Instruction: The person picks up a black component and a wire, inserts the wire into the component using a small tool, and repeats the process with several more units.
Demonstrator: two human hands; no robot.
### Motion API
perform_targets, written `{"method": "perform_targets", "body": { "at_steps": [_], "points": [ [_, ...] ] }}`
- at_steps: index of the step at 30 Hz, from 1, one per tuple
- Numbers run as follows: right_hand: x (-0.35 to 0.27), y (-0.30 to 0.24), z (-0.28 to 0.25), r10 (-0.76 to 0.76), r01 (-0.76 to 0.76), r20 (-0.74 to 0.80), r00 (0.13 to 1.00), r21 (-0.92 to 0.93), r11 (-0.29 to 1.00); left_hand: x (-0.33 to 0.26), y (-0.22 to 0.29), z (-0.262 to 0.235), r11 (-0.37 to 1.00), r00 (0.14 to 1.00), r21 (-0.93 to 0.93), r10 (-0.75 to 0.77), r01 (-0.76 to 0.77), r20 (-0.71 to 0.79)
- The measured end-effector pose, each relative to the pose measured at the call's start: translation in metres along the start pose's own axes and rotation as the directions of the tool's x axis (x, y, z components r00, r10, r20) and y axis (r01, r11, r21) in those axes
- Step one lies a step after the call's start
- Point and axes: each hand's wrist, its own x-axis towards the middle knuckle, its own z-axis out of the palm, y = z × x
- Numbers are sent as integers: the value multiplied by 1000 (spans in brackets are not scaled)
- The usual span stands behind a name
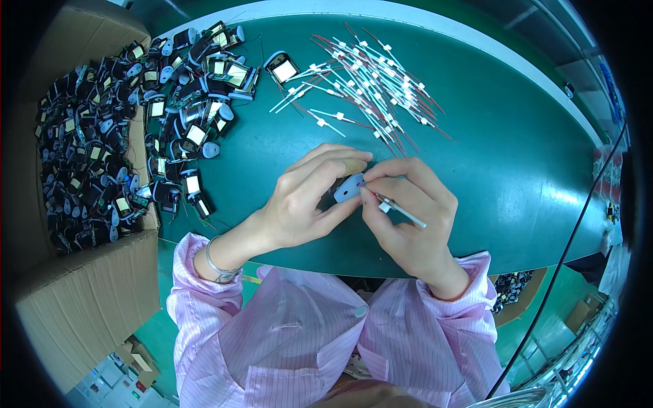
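Near the front of the green table, my left hand is closed round a small black device housing with a pale blue-grey oval end cap. The cap faces me and has small dark holes. My right hand is closed in a pinch at the cap's right edge, fingertips touching it. Between those fingers runs a thin wire lead with a white connector tag and pale sleeve, its sleeved end sticking out to the lower right. The lead's tip at the cap is mostly hidden by my fingers.
A pile of red-and-white wire leads lies beyond my hands. One black device sits left of it. Many similar devices crowd the table's left side and fill a cardboard box. A black cable hangs at right.
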Motion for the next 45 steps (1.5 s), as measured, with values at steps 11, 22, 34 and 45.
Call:
{"method": "perform_targets", "body": {
  "at_steps": [11,22,34,45],
  "points": [
    [6,-8,-13,200,-201,118,973,-7,980,1,-1,0,995,997,89,-29,34,-65],
    [2,-3,-8,253,-252,7,968,-57,966,0,4,-8,985,988,90,-140,145,-61],
    [7,-2,-12,122,-94,152,981,-178,979,-6,0,-10,970,971,60,-239,237,24],
    [15,9,-19,102,-84,257,961,-79,993,-6,-1,-21,634,843,-562,-461,532,277]
  ]
}}
